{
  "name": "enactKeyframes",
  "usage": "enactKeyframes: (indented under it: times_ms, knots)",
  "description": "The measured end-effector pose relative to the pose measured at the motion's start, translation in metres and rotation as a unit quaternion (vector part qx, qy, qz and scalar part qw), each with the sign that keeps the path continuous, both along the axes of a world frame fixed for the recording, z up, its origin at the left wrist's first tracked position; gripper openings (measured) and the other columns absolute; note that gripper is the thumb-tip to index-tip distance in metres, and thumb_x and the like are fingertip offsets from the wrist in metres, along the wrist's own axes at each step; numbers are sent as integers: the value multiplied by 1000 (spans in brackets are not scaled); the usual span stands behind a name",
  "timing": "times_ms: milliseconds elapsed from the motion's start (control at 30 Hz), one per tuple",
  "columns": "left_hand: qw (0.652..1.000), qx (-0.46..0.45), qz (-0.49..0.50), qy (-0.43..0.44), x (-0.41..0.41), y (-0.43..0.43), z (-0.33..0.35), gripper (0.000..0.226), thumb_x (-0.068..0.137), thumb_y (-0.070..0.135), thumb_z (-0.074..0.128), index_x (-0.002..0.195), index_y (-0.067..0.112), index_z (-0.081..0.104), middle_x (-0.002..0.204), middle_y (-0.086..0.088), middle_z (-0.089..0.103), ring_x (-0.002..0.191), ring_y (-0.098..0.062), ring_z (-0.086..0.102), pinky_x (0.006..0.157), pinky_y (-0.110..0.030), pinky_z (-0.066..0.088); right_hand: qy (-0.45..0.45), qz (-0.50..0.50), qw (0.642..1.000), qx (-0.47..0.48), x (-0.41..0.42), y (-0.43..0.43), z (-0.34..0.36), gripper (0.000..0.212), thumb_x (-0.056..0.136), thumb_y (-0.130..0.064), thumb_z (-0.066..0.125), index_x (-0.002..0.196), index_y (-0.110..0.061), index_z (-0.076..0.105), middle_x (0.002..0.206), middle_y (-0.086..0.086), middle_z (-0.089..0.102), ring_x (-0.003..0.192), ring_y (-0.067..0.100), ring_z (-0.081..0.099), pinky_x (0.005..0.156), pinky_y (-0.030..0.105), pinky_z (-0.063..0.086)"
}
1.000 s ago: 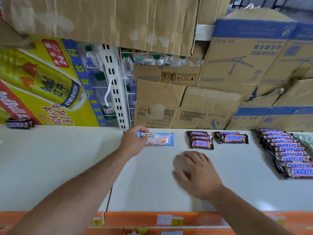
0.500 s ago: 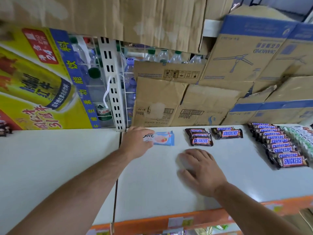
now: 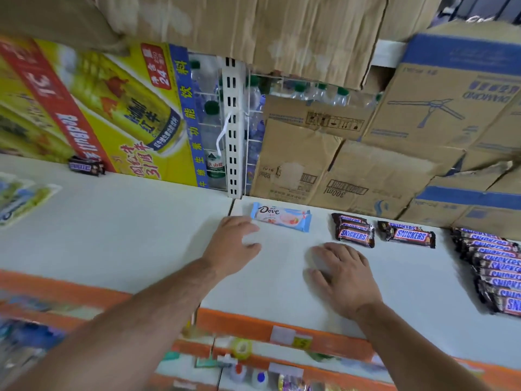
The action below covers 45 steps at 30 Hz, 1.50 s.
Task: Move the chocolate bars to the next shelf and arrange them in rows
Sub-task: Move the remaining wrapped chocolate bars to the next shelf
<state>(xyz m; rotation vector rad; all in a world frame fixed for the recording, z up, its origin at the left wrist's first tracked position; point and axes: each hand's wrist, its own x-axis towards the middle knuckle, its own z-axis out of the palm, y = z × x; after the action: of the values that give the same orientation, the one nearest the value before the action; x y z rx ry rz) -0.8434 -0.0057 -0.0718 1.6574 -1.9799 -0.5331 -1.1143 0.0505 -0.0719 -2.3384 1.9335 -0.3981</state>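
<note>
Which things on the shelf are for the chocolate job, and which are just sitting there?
For the job:
Dove bar
two small Snickers stacks
long Snickers row
lone Snickers, far left

Just there:
cardboard boxes
water bottles
yellow drink poster
pale green packets

We see the white shelf point(image 3: 127, 235) evenly and brightly lit, perhaps from overhead, with soft shadows under both hands point(image 3: 234, 244). Motion blur smears the lower left and the bottom edge of the frame. Wide-angle distortion bends the cartons point(image 3: 456, 103) at the upper right.
</note>
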Motion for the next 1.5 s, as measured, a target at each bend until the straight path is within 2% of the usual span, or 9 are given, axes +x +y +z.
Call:
enactKeyframes:
  times_ms: [67,133,233,400,700,900,1067,1400,1500]
  knots:
    - [999,15,9,-48,13,20,3,43,82,47,63,117,23,70,131,6,59,126,-14,44,104,-11,19,4,2,1000,5,1,1,2,42,85,-61,43,121,-42,54,130,-14,51,126,16,43,106,37,32]
    - [996,32,22,-85,25,38,7,42,86,46,63,124,27,66,138,9,54,131,-12,39,111,-21,24,7,3,1000,14,4,3,6,39,85,-61,42,119,-44,53,130,-16,51,126,16,42,106,37,32]
    - [990,47,12,-130,41,60,18,42,89,43,60,128,28,62,139,10,52,133,-12,37,111,-30,30,-1,-4,1000,16,11,8,11,31,86,-54,46,113,-43,55,126,-14,55,122,19,46,104,37,35]
    - [984,66,39,-158,80,86,28,37,89,42,53,123,29,61,128,7,59,123,-19,46,104,-34,39,28,-61,997,49,54,16,23,35,86,-34,51,118,-24,62,127,2,59,117,28,53,96,38,46]
    - [985,59,85,-135,189,108,47,37,93,43,51,126,27,57,130,3,58,122,-18,47,102,-36,39,4,41,997,62,214,25,44,42,92,-40,50,132,-28,54,135,-3,52,124,17,49,100,31,42]
    - [989,49,102,-92,302,116,51,32,94,42,51,123,29,59,129,7,58,123,-15,48,103,-36,39,0,48,996,69,335,24,41,40,91,-42,49,129,-30,55,132,-5,53,123,16,50,99,30,42]
    - [986,24,142,-80,385,119,56,31,92,38,52,119,28,63,123,7,63,118,-14,54,95,-32,46,-27,37,997,57,420,19,43,37,92,-39,49,127,-30,56,133,-6,53,124,14,50,101,29,40]
    - [983,28,175,-45,465,95,52,30,88,34,57,117,27,65,124,7,64,106,-12,62,90,-32,51,-18,52,996,70,501,-20,47,37,95,-40,46,130,-30,52,131,-7,53,118,12,54,95,29,45]
    - [983,19,177,-50,475,77,50,28,89,31,58,116,25,65,115,5,67,88,-12,62,79,-27,51,-19,50,996,70,514,-45,44,38,95,-40,46,132,-30,52,131,-7,53,118,13,55,93,29,46]
